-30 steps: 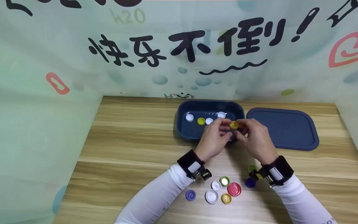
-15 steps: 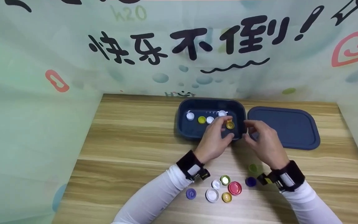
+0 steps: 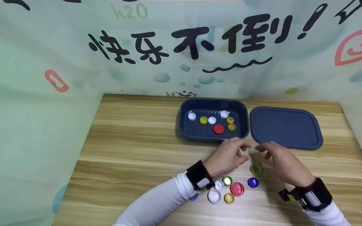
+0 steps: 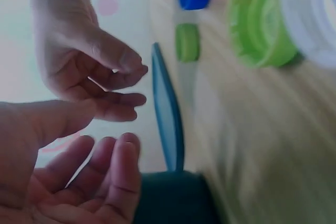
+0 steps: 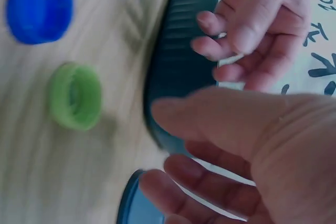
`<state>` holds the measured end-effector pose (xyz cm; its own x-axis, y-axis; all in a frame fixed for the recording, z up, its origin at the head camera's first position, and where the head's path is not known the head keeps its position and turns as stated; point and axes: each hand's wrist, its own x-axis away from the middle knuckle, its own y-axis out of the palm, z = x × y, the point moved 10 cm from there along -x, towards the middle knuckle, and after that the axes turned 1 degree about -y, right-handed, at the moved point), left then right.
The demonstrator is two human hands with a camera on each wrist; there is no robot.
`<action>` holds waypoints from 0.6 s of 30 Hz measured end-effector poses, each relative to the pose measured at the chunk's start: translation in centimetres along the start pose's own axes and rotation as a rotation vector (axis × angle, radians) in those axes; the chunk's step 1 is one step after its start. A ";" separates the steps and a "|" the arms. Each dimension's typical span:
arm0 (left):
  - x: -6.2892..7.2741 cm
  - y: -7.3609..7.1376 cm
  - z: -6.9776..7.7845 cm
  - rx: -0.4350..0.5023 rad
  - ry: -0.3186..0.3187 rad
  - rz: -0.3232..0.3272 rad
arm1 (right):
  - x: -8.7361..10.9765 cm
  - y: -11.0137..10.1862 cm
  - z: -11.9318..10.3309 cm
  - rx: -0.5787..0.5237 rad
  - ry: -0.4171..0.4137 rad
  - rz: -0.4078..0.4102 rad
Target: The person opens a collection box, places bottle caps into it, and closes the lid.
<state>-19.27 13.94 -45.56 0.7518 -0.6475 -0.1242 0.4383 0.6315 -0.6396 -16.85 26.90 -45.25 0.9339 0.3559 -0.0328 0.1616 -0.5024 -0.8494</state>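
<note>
In the head view my left hand (image 3: 229, 156) is in front of the dark blue box, fingers loosely bent and holding nothing. Facing it, my right hand (image 3: 286, 163) hovers over the table with thumb and fingers apart, also without anything in its grasp. Nearest to the right hand is a green bottle cap (image 3: 255, 169); the right wrist view shows the same green cap (image 5: 76, 96) apart from the fingers. Inside the box (image 3: 193, 130) lie several caps: white ones, a yellow one, a red cap (image 3: 218, 129) and two gold caps, one the lower gold cap (image 3: 231, 127).
A blue bottle cap (image 3: 253, 182) lies nearer me, beside a red-pink cap (image 3: 237, 189), a gold cap (image 3: 229, 198), a large white cap (image 3: 214, 196) and others. A purple cap (image 3: 194, 197) is partly hidden by my left wrist. The box's lid (image 3: 286, 127) lies flat right of the box.
A gold cap that was between my hands now lies in the box. Both hands have drawn back from the box toward me, the right one also moving rightward.
</note>
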 end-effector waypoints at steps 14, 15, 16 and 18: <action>0.0 5.5 -1.3 -0.436 -0.053 -0.181 | 1.5 3.3 2.0 -0.017 0.052 -0.112; 0.0 5.7 -1.3 -0.448 -0.057 -0.188 | 1.5 3.4 2.0 -0.019 0.051 -0.110; -0.1 5.8 -1.3 -0.458 -0.058 -0.191 | 1.5 3.5 1.9 -0.020 0.048 -0.104; -0.1 6.0 -1.2 -0.468 -0.054 -0.194 | 1.4 3.7 1.7 -0.025 0.029 -0.090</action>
<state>-17.32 17.30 -50.32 0.7083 -0.7032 0.0619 0.3141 0.2354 -0.9197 -15.45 26.89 -49.36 0.9242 0.3774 0.0584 0.2525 -0.4892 -0.8348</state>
